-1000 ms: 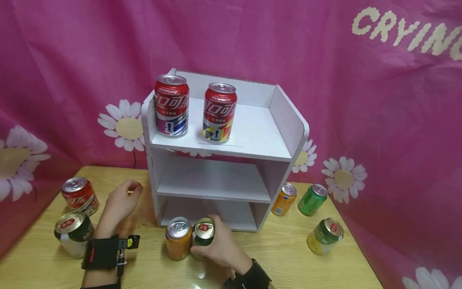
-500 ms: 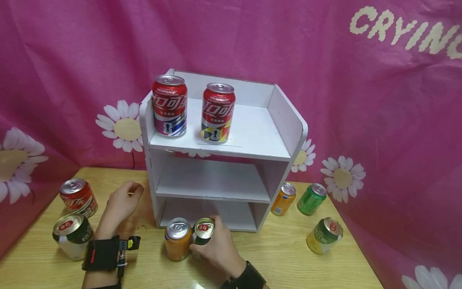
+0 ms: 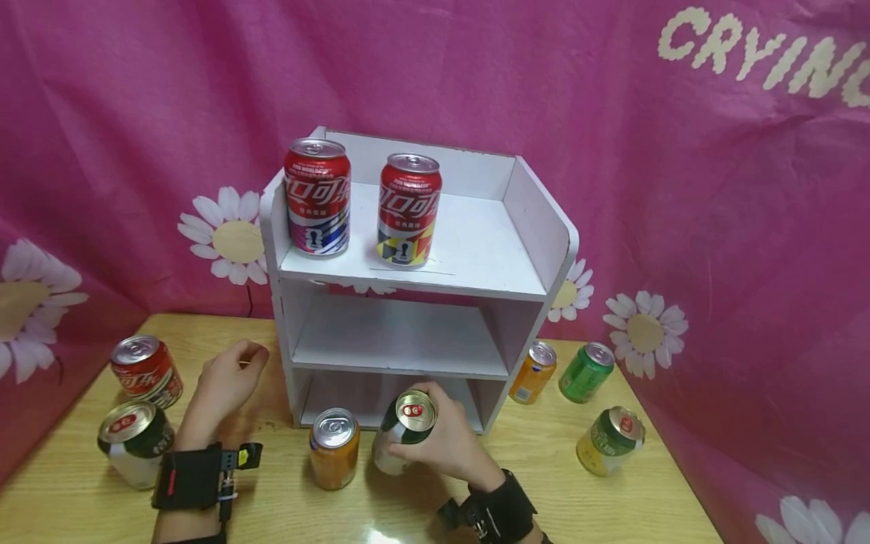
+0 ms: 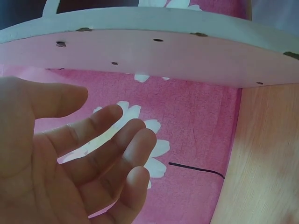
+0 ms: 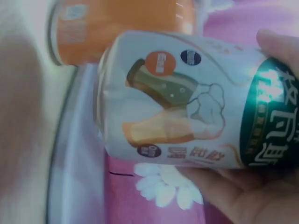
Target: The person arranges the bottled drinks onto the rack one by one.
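My right hand [image 3: 451,438] grips a green-and-white drink can [image 3: 397,442] near its top, thumb on one side and fingers on the other. The can tilts, its lid leaning to the right, in front of the shelf's lowest level. In the right wrist view the white printed side of this can [image 5: 177,102] fills the middle. An orange can [image 3: 334,449] stands upright on the table just left of it. My left hand [image 3: 231,381] holds nothing, its fingers loosely bent beside the left wall of the white shelf [image 3: 401,336]. The left wrist view shows the palm and fingers [image 4: 135,149] relaxed.
Two red cola cans, one at the left [image 3: 318,198] and one beside it [image 3: 409,211], stand on the top shelf. Left on the table are a red can [image 3: 146,374] and a green-white can [image 3: 139,446]. Right are orange [image 3: 533,374], green [image 3: 586,374] and green-yellow [image 3: 610,442] cans.
My right hand has moved the green-and-white can rightward, away from the orange can, and the can has gone from upright to tilted. My left hand has stayed in place.
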A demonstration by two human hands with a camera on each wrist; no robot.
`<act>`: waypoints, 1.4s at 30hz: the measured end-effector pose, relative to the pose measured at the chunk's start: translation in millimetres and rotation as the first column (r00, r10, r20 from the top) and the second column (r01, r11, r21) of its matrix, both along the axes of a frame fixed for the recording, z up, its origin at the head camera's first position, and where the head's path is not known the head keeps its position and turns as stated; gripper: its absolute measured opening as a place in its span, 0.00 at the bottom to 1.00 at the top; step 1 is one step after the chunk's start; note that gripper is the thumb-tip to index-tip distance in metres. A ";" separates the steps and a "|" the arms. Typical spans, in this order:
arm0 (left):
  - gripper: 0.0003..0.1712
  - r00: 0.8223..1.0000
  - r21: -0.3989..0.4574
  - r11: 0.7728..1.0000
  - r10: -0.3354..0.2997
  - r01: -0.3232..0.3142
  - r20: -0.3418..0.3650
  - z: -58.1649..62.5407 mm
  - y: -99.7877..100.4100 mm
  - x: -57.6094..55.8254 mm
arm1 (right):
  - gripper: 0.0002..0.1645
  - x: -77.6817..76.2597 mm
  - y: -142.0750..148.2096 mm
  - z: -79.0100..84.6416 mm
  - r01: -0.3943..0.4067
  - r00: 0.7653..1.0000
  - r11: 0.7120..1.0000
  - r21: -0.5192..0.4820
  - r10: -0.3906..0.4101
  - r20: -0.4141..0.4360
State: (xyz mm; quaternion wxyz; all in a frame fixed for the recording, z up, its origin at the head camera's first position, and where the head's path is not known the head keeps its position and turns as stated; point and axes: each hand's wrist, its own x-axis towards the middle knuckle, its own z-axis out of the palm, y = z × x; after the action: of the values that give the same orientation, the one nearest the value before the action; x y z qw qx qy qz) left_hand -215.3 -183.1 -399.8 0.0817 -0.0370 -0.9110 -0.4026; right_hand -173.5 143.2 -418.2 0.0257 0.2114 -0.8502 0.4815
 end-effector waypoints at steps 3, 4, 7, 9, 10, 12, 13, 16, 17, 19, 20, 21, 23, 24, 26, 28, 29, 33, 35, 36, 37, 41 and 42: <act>0.23 1.000 -0.001 1.000 0.000 0.000 0.008 0.2 0.0 -0.2 | 0.41 0.7 7.5 7.5 -0.030 0.999 0.997 -0.073 0.029 -0.019; 0.23 1.000 -0.003 1.000 0.002 -0.002 0.008 0.3 -0.2 -0.1 | 0.40 1.2 9.3 9.1 -0.042 0.999 0.994 -0.100 0.040 -0.024; 0.23 1.000 -0.009 1.000 0.002 -0.002 0.005 0.1 -1.2 0.2 | 0.39 2.3 12.0 11.4 -0.099 0.995 0.977 -0.189 0.090 -0.052; 0.23 1.000 -0.011 1.000 0.000 0.000 -0.002 0.2 -1.4 0.8 | 0.39 2.7 12.6 11.0 -0.172 0.984 0.949 -0.265 0.151 -0.097; 0.24 1.000 -0.008 1.000 -0.003 0.003 -0.002 0.4 -1.3 1.4 | 0.39 3.1 12.8 11.2 -0.209 0.976 0.929 -0.306 0.180 -0.122; 0.24 1.000 -0.007 1.000 -0.005 0.005 -0.003 0.0 -1.4 2.0 | 0.39 4.3 13.4 13.0 -0.281 0.957 0.885 -0.372 0.229 -0.179; 0.24 1.000 -0.006 1.000 -0.005 0.005 -0.002 -0.1 -1.3 2.6 | 0.38 5.1 14.2 15.2 -0.313 0.947 0.862 -0.399 0.251 -0.201; 0.23 1.000 -0.007 1.000 -0.003 0.002 -0.006 -1.3 -1.7 3.1 | 0.37 8.3 18.5 26.9 -0.362 0.929 0.827 -0.430 0.280 -0.244; 0.23 1.000 -0.009 1.000 -0.002 0.002 -0.007 -1.7 -1.9 2.9 | 0.37 9.3 20.6 32.5 -0.368 0.926 0.826 -0.427 0.286 -0.245; 0.24 1.000 -0.007 1.000 -0.002 0.002 -0.006 -1.9 -2.2 2.6 | 0.36 10.9 25.4 46.6 -0.367 0.927 0.833 -0.413 0.291 -0.236; 0.24 1.000 -0.006 1.000 -0.002 0.002 -0.005 -2.0 -2.4 2.1 | 0.36 11.4 27.6 54.7 -0.360 0.929 0.842 -0.401 0.286 -0.234; 0.25 1.000 -0.005 1.000 -0.002 0.002 -0.002 -1.7 -2.5 1.7 | 0.36 11.3 29.9 63.4 -0.352 0.931 0.853 -0.386 0.276 -0.240; 0.25 1.000 -0.005 1.000 -0.003 0.003 -0.002 -0.9 -2.9 0.9 | 0.36 11.1 34.5 82.0 -0.334 0.935 0.872 -0.358 0.258 -0.243; 0.25 1.000 -0.008 1.000 -0.003 0.003 -0.005 -0.4 -3.2 0.7 | 0.36 10.4 36.6 91.4 -0.332 0.934 0.876 -0.350 0.253 -0.253; 0.24 1.000 -0.014 1.000 -0.002 0.002 -0.009 0.8 -3.8 0.8 | 0.36 9.3 40.4 110.0 -0.322 0.933 0.885 -0.337 0.236 -0.272; 0.23 1.000 -0.024 1.000 -0.002 0.002 -0.008 1.9 -4.1 1.3 | 0.36 7.4 44.1 127.8 -0.319 0.929 0.889 -0.327 0.226 -0.292; 0.23 1.000 -0.028 1.000 -0.001 0.001 -0.002 2.3 -4.0 1.6 | 0.36 6.5 45.8 136.2 -0.311 0.930 0.893 -0.326 0.215 -0.299; 0.23 0.999 -0.045 0.999 -0.007 0.008 0.034 3.5 -3.6 1.3 | 0.35 0.5 51.9 166.4 -0.269 0.932 0.903 -0.335 0.157 -0.326; 0.24 0.999 -0.051 0.999 -0.012 0.014 0.038 4.2 -2.8 0.7 | 0.35 -1.9 53.1 179.1 -0.254 0.936 0.895 -0.367 0.132 -0.326; 0.23 0.999 -0.055 0.998 -0.014 0.017 0.038 4.5 -2.4 0.5 | 0.35 -3.1 53.2 184.8 -0.248 0.938 0.889 -0.386 0.120 -0.326; 0.23 0.999 -0.056 0.998 -0.016 0.018 0.040 4.7 -1.8 0.3 | 0.35 -3.7 53.0 190.0 -0.234 0.941 0.884 -0.404 0.102 -0.323; 0.25 0.998 -0.055 0.998 -0.024 0.027 0.063 4.6 0.4 0.1 | 0.35 -4.8 49.3 206.2 -0.138 0.953 0.884 -0.446 -0.005 -0.303; 0.26 0.998 -0.056 0.998 -0.026 0.029 0.065 4.3 1.2 0.2 | 0.35 -5.4 48.7 209.3 -0.098 0.952 0.894 -0.437 -0.044 -0.303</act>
State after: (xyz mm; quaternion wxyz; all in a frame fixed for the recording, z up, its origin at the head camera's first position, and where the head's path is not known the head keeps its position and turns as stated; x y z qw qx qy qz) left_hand -215.1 -181.9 -395.6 0.0459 -0.0389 -0.9236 -0.3786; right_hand -179.0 191.9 -208.9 0.1977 0.2837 -0.6991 0.6258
